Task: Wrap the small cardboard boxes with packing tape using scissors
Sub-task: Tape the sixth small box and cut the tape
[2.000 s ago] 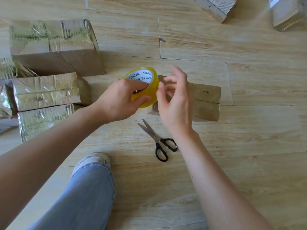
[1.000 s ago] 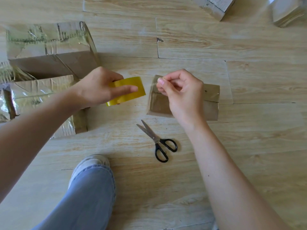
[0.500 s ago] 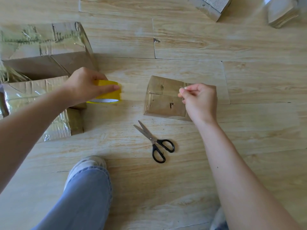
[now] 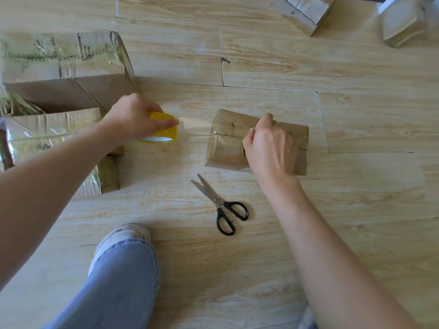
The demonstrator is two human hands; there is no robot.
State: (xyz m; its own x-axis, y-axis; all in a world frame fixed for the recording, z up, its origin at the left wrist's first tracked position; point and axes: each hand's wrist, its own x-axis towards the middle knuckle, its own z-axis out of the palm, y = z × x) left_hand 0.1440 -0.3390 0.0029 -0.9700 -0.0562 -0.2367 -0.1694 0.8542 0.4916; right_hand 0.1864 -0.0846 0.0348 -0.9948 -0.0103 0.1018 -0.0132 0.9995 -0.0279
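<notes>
Left grip (image 4: 136, 117): my fingers curled round the yellow packing-tape roll (image 4: 166, 135).
Right grip (image 4: 268, 148): I pinch the clear tape strip (image 4: 194, 129) over the small brown cardboard box (image 4: 225, 143).
Box: flat on the pale wooden floor (image 4: 356, 186), with the black-handled steel scissors (image 4: 221, 205) near it.

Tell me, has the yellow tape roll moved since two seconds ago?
Yes. The tape roll moved left, away from the small box and the scissors.

Plank floor (image 4: 356, 186): pale wood-grain boards are running crosswise beneath me, thin dark seams showing between them. Chip (image 4: 225, 60): small, dark, sitting at one seam junction. Bright light is washing the boards.
</notes>
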